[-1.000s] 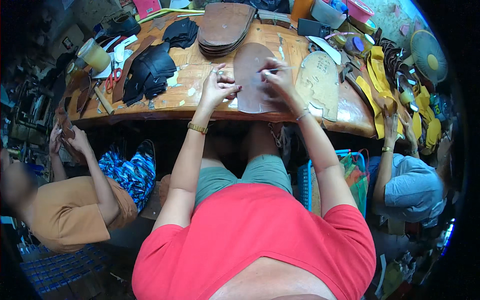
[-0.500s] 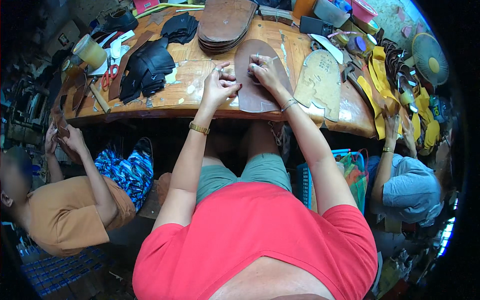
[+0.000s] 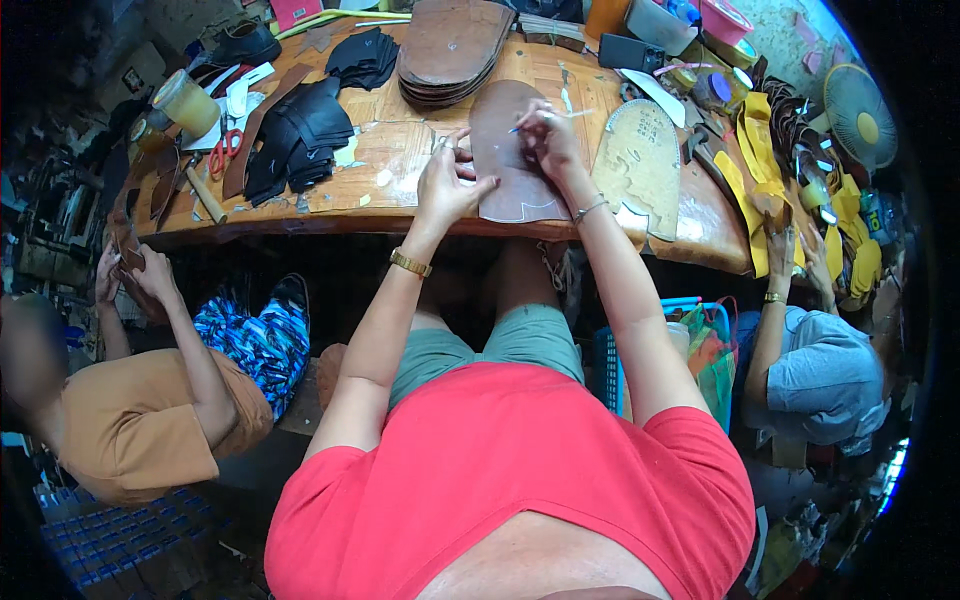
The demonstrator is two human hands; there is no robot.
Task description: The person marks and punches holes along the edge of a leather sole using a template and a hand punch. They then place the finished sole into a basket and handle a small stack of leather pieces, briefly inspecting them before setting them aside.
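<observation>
A brown leather piece (image 3: 506,184), rounded at its far end, lies on the bench before me, with a thin pale line near its notched front edge. My right hand (image 3: 550,146) is closed around a slim white pen (image 3: 579,114), its bluish tip at the leather's surface. At the left edge of the leather, my left hand (image 3: 447,187) rests with fingers apart, thumb reaching onto the piece. To the right lies a tan template (image 3: 637,160) of similar outline, with handwriting and notches.
Beyond sits a stack of brown leather pieces (image 3: 452,50). Black leather pieces (image 3: 298,140), red-handled scissors (image 3: 225,150) and a wooden-handled tool (image 3: 206,195) lie left. Yellow pieces (image 3: 742,195) hang at right. Co-workers handle material on both sides, a person in orange (image 3: 150,420) at left.
My right hand has shifted slightly right and tilted, exposing the pen tip. My left hand has moved a little right, its thumb now on the leather and its fingers lower.
</observation>
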